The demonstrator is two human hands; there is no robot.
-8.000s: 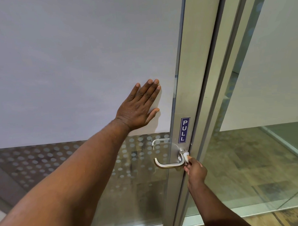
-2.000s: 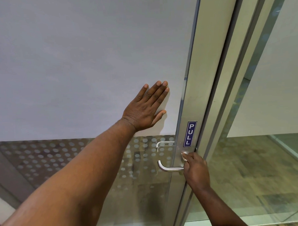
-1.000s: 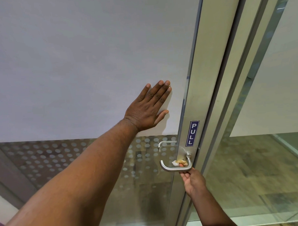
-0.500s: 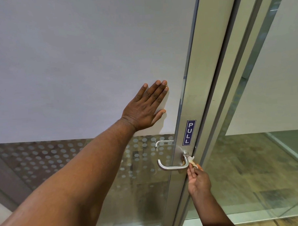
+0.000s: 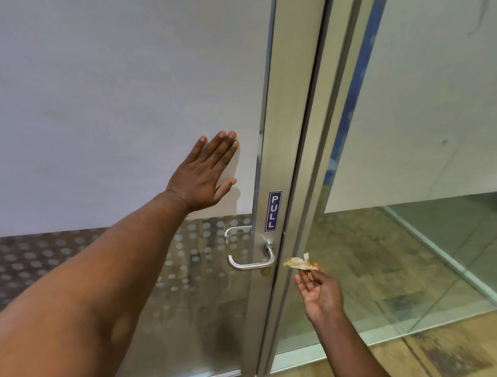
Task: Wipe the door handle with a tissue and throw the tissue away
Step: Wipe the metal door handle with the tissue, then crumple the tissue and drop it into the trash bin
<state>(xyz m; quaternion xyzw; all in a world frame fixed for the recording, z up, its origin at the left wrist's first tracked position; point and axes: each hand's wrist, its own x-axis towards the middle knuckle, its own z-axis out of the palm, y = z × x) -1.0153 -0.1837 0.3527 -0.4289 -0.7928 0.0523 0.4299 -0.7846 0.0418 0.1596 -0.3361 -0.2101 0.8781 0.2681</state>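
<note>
The left hand presses flat on the frosted door panel; the right hand pinches a crumpled tissue just right of the door handle.

The tissue is motion-blurred, so where the right hand's fingers pinch it is unclear. Both forearms run off the bottom edge. The second handle behind the dotted glass shows only faintly.
</note>
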